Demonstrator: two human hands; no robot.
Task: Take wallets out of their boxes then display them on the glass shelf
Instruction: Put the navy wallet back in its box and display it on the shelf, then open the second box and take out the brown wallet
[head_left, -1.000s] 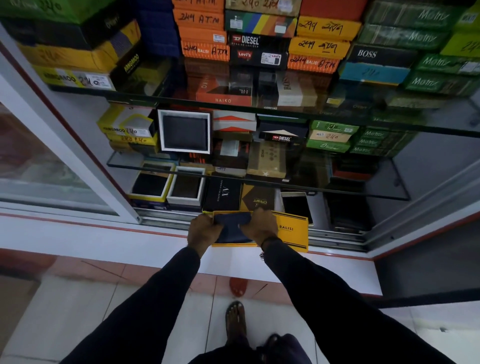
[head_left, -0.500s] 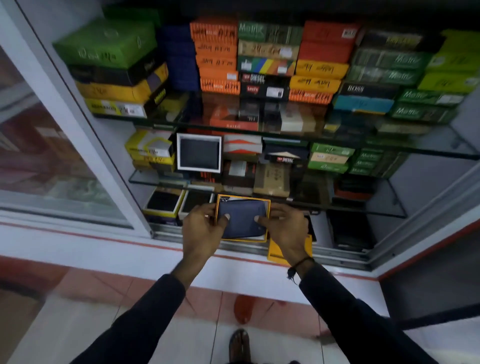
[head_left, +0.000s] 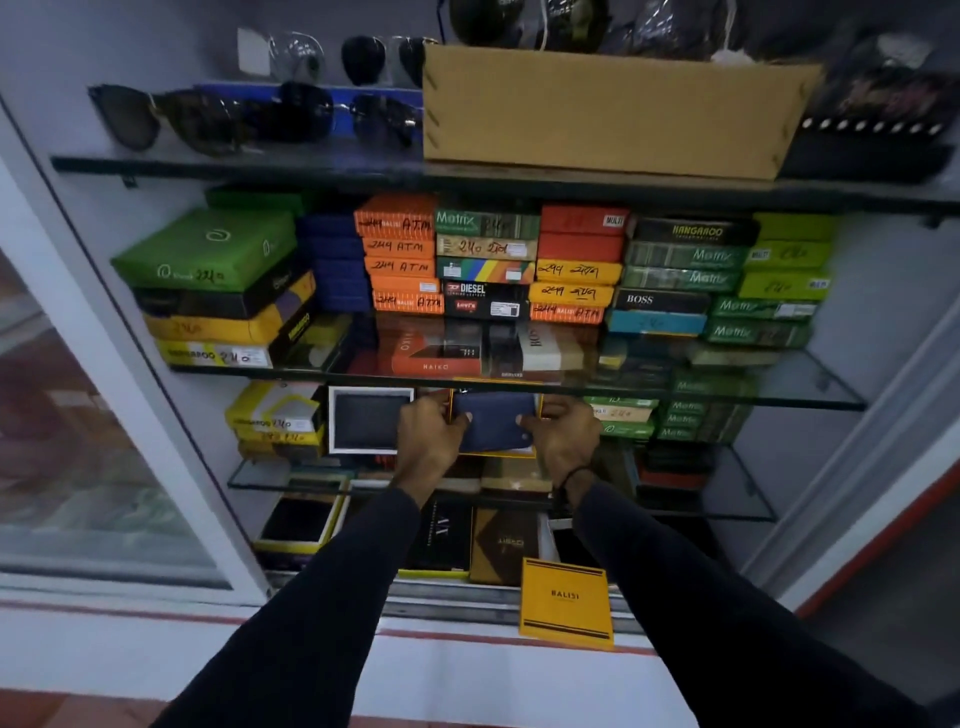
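A dark blue wallet lies in an open yellow-rimmed box tray, held upright over the lower glass shelf. My left hand grips its left side with the thumb on the wallet. My right hand grips its right side the same way. The tray's yellow Balisi lid rests on the cabinet's sliding-door track below. A white-framed box with a black wallet stands just left of my left hand.
Stacks of coloured wallet boxes fill the middle glass shelf. Sunglasses and a cardboard box sit on the top shelf. More open wallet boxes line the cabinet floor. A sliding glass door is at left.
Both hands have lifted the tray with the blue wallet from the cabinet's bottom edge up to the lower glass shelf. The yellow lid stayed on the track below.
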